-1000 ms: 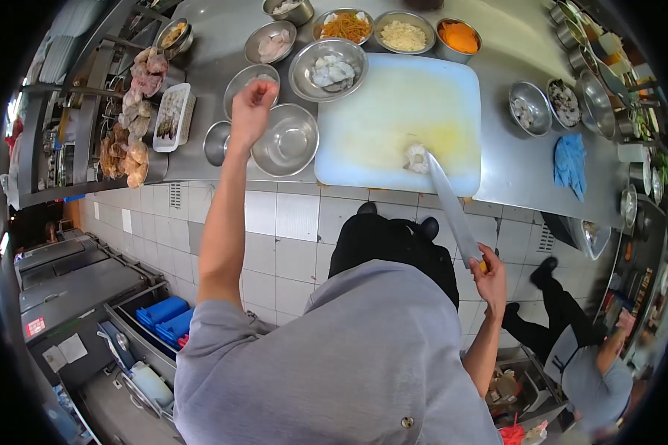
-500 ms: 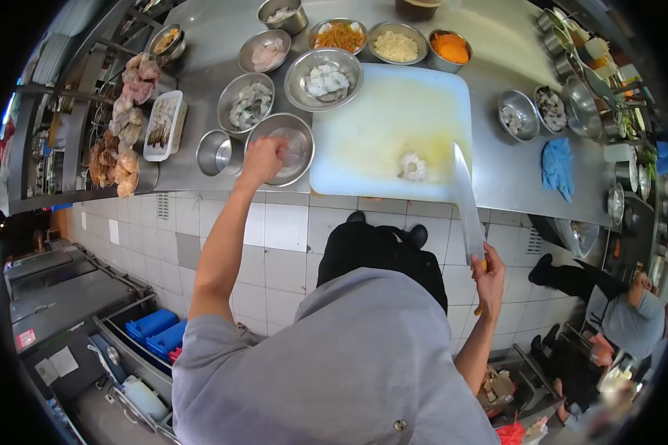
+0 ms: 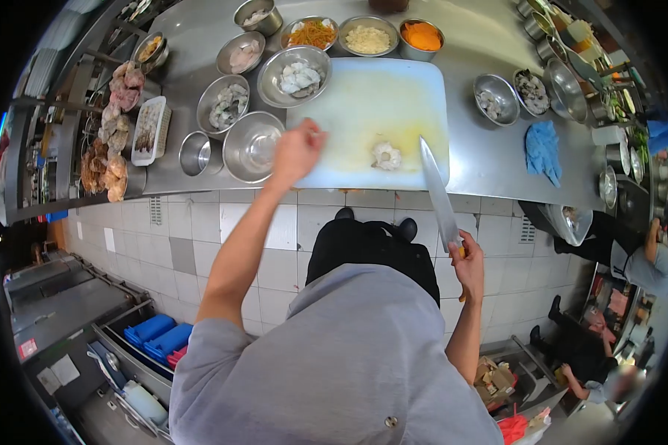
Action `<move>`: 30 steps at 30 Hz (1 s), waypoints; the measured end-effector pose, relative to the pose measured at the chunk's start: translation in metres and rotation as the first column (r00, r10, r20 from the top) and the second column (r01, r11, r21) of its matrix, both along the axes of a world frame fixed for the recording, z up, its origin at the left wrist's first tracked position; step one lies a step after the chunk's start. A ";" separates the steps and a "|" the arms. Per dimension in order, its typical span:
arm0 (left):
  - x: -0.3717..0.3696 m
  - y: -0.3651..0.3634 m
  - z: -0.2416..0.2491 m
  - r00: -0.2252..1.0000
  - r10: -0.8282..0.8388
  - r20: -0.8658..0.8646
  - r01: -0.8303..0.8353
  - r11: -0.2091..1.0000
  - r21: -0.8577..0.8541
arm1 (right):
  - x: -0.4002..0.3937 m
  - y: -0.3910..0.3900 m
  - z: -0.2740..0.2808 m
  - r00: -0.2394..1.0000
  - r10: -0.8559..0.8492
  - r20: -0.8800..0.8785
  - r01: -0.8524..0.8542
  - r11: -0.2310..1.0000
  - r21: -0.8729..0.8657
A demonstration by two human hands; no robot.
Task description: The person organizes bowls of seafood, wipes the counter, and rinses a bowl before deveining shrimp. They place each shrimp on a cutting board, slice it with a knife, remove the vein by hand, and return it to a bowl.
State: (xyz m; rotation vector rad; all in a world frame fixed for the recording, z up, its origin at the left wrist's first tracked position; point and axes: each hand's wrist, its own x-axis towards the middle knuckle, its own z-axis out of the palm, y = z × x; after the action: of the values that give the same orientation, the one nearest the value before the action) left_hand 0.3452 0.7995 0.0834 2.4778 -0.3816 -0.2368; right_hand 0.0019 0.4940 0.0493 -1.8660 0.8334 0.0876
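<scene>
My left hand [image 3: 298, 152] is over the left edge of the white cutting board [image 3: 371, 89], just right of an empty-looking steel bowl [image 3: 254, 147]. Its fingers are pinched together; what they hold, if anything, is too small to name. A pale peeled shrimp [image 3: 386, 156] lies near the board's front. My right hand [image 3: 467, 265] grips the yellow handle of a long knife [image 3: 439, 196], past the counter's front edge, with the blade pointing up over the board's right side. A bowl of peeled shrimp [image 3: 298, 78] rests at the board's upper left corner.
Bowls with shrimp [image 3: 228, 106], orange shreds [image 3: 313, 33], chopped pale pieces [image 3: 368, 40] and an orange food [image 3: 421, 35] surround the board. A white basket [image 3: 151, 132] stands left. On the right are more bowls [image 3: 497, 100] and a blue cloth [image 3: 543, 152]. Other people [image 3: 642, 259] are at far right.
My left hand has moved right, from inside the empty-looking bowl to above the board's left edge. The knife is still in my right hand. The view has shifted slightly.
</scene>
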 end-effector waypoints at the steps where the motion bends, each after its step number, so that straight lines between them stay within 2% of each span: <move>1: -0.010 -0.023 -0.001 0.995 -0.036 -0.095 0.035 0.999 -0.013 | 0.001 -0.001 0.000 1.000 0.007 0.003 -0.007 1.000 0.004; 3: -0.029 -0.063 -0.020 0.978 -0.049 -0.201 0.042 0.998 -0.038 | 0.003 -0.005 -0.003 1.000 0.026 0.012 -0.026 1.000 0.004; 5: -0.045 -0.092 -0.043 0.992 -0.025 -0.127 0.031 0.998 0.049 | 0.002 -0.010 -0.007 0.999 0.046 0.018 -0.046 0.999 -0.004; 8: -0.058 -0.110 -0.041 0.988 -0.023 -0.153 0.019 1.000 -0.024 | 0.003 -0.013 -0.001 0.998 0.070 0.008 -0.069 0.997 -0.046; 12: -0.052 -0.100 -0.032 0.980 -0.016 -0.199 -0.040 0.961 -0.273 | 0.004 -0.014 0.001 0.996 0.091 -0.003 -0.091 0.994 -0.065; 15: -0.026 -0.073 -0.025 0.992 0.008 -0.123 -0.061 0.899 -0.434 | 0.001 -0.014 -0.009 0.997 0.080 0.010 -0.079 0.995 -0.061; 20: 0.048 -0.021 0.012 0.987 0.161 -0.015 -0.124 0.696 -0.707 | 0.012 -0.005 0.004 0.997 0.069 -0.021 -0.069 0.998 0.011; 22: 0.072 0.003 0.035 0.965 0.240 0.104 -0.120 0.760 -0.639 | 0.014 -0.004 0.003 0.997 0.066 -0.031 -0.067 0.998 -0.016; 24: 0.102 0.045 0.047 0.927 0.225 0.299 -0.101 0.919 -0.381 | 0.015 -0.005 -0.002 0.996 0.075 -0.038 -0.078 0.995 -0.068; 28: 0.188 0.164 -0.009 0.925 0.334 0.181 -0.330 0.942 -0.056 | 0.016 -0.002 -0.005 0.997 0.078 -0.019 -0.079 0.995 -0.063; 30: 0.203 0.180 -0.021 0.921 0.365 0.135 -0.375 0.925 0.062 | 0.019 0.003 -0.001 0.997 0.076 -0.032 -0.079 0.993 -0.088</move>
State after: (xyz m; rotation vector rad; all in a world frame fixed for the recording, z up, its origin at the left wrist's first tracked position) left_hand 0.5487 0.9790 0.0625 2.5981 0.0566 0.0565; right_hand 0.0206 0.4972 0.0480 -1.9855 0.7955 0.1272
